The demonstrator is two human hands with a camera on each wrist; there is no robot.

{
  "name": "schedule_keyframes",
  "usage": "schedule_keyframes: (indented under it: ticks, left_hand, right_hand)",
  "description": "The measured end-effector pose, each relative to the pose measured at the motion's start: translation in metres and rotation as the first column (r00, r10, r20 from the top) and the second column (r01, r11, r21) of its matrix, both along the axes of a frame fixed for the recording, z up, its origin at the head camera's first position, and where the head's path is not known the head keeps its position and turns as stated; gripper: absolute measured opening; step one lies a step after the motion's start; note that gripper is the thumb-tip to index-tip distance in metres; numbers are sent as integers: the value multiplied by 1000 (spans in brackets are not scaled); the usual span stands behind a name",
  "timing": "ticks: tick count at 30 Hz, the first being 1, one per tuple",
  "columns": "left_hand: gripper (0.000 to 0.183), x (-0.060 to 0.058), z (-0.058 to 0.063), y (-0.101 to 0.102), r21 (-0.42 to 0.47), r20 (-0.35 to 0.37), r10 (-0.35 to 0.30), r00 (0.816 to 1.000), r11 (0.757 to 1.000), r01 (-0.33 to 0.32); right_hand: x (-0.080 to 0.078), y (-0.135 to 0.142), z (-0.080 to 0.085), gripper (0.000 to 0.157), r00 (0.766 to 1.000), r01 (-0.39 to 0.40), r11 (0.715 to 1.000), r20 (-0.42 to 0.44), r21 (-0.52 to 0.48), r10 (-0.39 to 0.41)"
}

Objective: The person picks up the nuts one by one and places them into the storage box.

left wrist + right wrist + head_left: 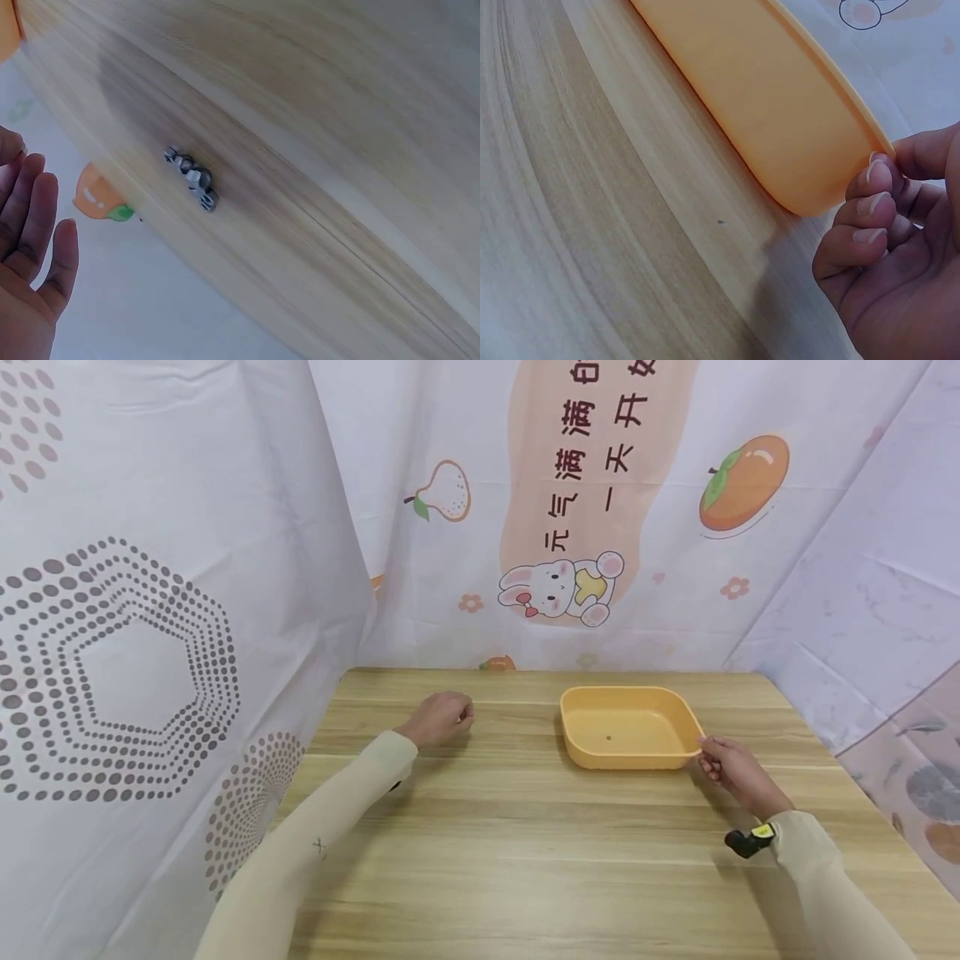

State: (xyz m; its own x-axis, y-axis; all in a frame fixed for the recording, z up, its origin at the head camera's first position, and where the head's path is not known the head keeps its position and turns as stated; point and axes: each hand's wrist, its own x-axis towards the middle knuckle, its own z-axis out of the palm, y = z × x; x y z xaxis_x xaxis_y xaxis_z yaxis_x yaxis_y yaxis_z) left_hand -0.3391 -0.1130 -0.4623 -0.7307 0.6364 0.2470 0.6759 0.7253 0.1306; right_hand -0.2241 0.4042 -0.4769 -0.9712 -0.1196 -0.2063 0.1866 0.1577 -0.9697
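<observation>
A shallow yellow-orange plastic tray with rounded corners stands on the wooden table. My right hand pinches the tray's near right corner. In the right wrist view, thumb and forefinger meet at the rim of the tray, and the other fingers curl below it. Toward the far left of the table, my left hand hovers with loosely bent fingers and nothing seen in them. The left wrist view has a small silvery-grey item with round, wheel-like parts lying on the wood near that hand; in the head view it is hidden.
The wooden table ends at a white printed curtain along the back. More cloth hangs close on the left and right sides. A black strap device sits on the right wrist.
</observation>
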Motion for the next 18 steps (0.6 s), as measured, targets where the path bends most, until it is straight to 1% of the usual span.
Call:
schedule_keyframes:
  ticks: [2,6,10,15,18]
  left_hand:
    - [9,0,-1,3,3,-5,-9,1000,1000,9]
    - [9,0,-1,9,6,-9,-26,1000,1000,26]
    - [10,0,1,14,11,5,-27,1000,1000,27]
    - [11,0,3,18,9,23,-3,1000,1000,2]
    - [11,0,5,21,9,31,4,1000,1000,-4]
  right_hand:
    - [4,-4,5,35,1000,-3,1000,1,-3,3]
    - [6,-7,8,34,1000,-1,1000,7,-6,1]
    - [3,-4,3,34,1000,4,1000,12,-10,-4]
    - [-3,4,-9,34,1000,11,1000,2,-2,-11]
    - [-5,6,-13,34,1000,15,1000,-5,-5,-15]
